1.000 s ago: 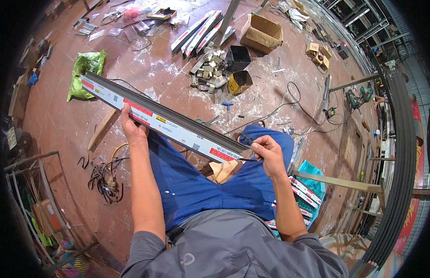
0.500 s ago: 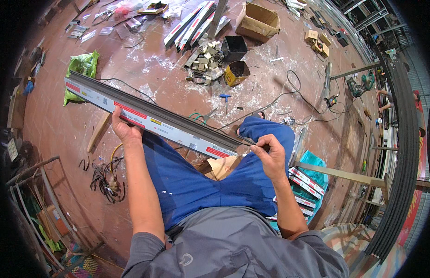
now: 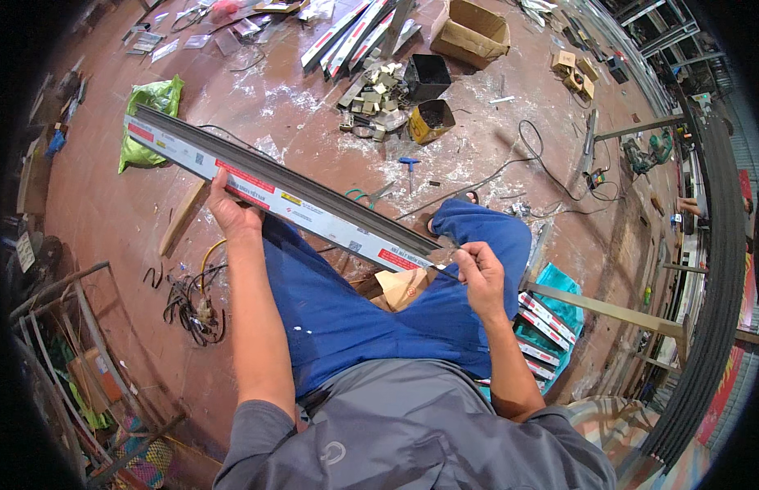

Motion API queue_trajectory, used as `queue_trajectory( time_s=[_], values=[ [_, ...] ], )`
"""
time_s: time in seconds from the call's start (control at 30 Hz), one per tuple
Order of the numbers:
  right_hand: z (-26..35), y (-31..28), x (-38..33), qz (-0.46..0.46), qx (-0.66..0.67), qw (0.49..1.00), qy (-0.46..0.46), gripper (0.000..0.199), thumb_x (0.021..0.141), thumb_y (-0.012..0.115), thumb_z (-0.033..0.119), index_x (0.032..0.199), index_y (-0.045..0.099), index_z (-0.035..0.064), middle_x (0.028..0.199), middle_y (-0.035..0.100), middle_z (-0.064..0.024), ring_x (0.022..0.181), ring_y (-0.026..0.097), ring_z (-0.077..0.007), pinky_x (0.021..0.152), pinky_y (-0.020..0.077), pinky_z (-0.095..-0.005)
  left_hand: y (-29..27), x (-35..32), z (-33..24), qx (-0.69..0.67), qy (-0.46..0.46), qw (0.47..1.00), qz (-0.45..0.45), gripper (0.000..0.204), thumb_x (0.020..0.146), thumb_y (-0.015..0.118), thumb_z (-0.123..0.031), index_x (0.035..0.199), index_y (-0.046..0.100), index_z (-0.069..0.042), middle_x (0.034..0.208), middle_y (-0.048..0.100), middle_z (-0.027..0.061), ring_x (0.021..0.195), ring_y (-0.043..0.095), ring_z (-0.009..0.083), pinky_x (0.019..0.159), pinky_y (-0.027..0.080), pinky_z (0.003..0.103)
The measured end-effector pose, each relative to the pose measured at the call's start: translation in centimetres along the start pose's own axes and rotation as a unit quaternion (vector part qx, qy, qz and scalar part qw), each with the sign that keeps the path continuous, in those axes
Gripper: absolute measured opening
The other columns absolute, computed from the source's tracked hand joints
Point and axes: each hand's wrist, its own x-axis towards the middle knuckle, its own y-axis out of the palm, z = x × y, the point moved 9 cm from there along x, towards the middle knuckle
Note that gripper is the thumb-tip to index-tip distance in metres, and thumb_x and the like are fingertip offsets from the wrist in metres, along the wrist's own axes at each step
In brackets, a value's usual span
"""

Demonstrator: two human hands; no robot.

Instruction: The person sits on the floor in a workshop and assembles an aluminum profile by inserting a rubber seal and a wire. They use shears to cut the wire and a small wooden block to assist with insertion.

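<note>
A long dark profile bar (image 3: 314,194), its near side covered in white and red printed film, slants across above my knees from upper left to lower right. My left hand (image 3: 232,208) is closed round it left of its middle, fingers hooked over the near side. At the bar's right end, my right hand (image 3: 482,273) is closed in a pinch, with a thin dark piece (image 3: 450,275) showing between fingertips and bar end; its kind is too small to make out. Below the bar, between my legs, lies a cardboard piece or open box (image 3: 402,287).
A green bag (image 3: 134,153) lies behind the bar's left end. Beyond are a blue-handled tool (image 3: 409,162), a heap of metal pieces (image 3: 375,102), a black bin (image 3: 427,77) and a cardboard box (image 3: 469,34). Film-covered bars (image 3: 546,327) rest on teal sheeting to my right.
The bar sits slightly lower and farther right in the picture, and the surroundings have shifted too. My right hand has turned a little at the bar's end; my left hand keeps its hold.
</note>
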Motion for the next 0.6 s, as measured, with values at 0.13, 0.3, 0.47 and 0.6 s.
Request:
queue_trajectory(
  time_s=[0.13,0.3,0.47,0.6],
  values=[
    [0.1,0.0,0.3,-0.015,0.125,0.992,-0.019,0.019,0.107,0.059,0.013,0.121,0.065,0.0016,0.092,0.065,-0.0014,0.075,0.058,-0.0079,0.069,0.0487,-0.0244,0.7,0.2,0.7,0.029,-0.006,0.999,0.039,0.037,0.091,0.077,-0.017,0.124,0.065,-0.005,0.116,0.073,0.0095,0.107,0.071,0.029,0.098,0.058,0.047],
    [-1.4,-1.3,1.9,-0.052,0.158,0.986,-0.008,0.012,0.105,0.064,0.017,0.1,0.063,0.006,0.079,0.058,0.0024,0.065,0.05,-0.0063,0.06,0.0421,-0.0225,1.3,1.4,1.5,0.068,-0.004,0.997,0.039,0.031,0.095,0.076,-0.017,0.121,0.066,-0.004,0.114,0.073,0.008,0.105,0.072,0.0252,0.094,0.059,0.043],
    [-1.0,-1.9,4.2,-0.055,0.193,0.98,0.014,0.019,0.105,0.065,0.02,0.09,0.061,0.0104,0.069,0.052,0.0044,0.059,0.045,-0.0059,0.055,0.0377,-0.0229,1.3,4.1,2.9,0.089,0.014,0.996,-0.001,0.027,0.096,0.074,-0.011,0.12,0.065,-0.001,0.112,0.073,0.0092,0.102,0.072,0.026,0.093,0.059,0.043],
    [-0.1,0.1,5.6,-0.02,0.217,0.973,0.076,0.018,0.105,0.065,0.022,0.092,0.06,0.0105,0.069,0.051,0.0034,0.059,0.045,-0.0068,0.053,0.0373,-0.024,-1.0,7.8,4.7,0.121,0.016,0.992,-0.037,0.026,0.095,0.073,-0.003,0.119,0.063,0.0,0.111,0.071,0.0113,0.1,0.072,0.0285,0.09,0.06,0.047]
  ],
)
